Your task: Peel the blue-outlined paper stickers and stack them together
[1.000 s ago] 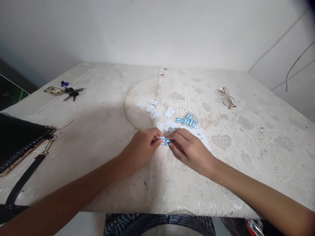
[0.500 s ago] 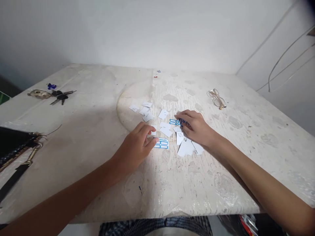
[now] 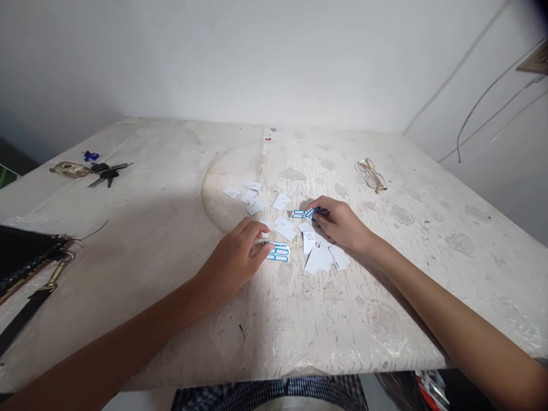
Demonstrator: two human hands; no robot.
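Note:
My left hand (image 3: 240, 251) is closed, thumb and fingers on small white paper pieces with blue outlined boxes (image 3: 280, 252). These lie low over the table, near its middle. To the right, my right hand (image 3: 340, 224) pinches more paper pieces marked with blue lines (image 3: 299, 214); its fingers partly cover them. Between the hands are loose white paper slips (image 3: 285, 230). Overlapping white slips (image 3: 319, 258) lie just below my right hand, one bearing a small drawn box (image 3: 309, 242). Beyond my left hand is another group of slips (image 3: 254, 206).
Keys (image 3: 105, 170) and a purple scrap (image 3: 91, 156) lie at the left. A black bag (image 3: 25, 257) with a strap rests at the left edge. Folded eyeglasses (image 3: 371, 174) sit at the right. Tiny blue and red scraps (image 3: 268, 138) are near the wall. Plastic covers the table (image 3: 171, 137).
My right fingers have drawn in around the blue-lined paper pieces, which now look slightly raised. My left hand stays in nearly the same place. The whole view has shifted slightly.

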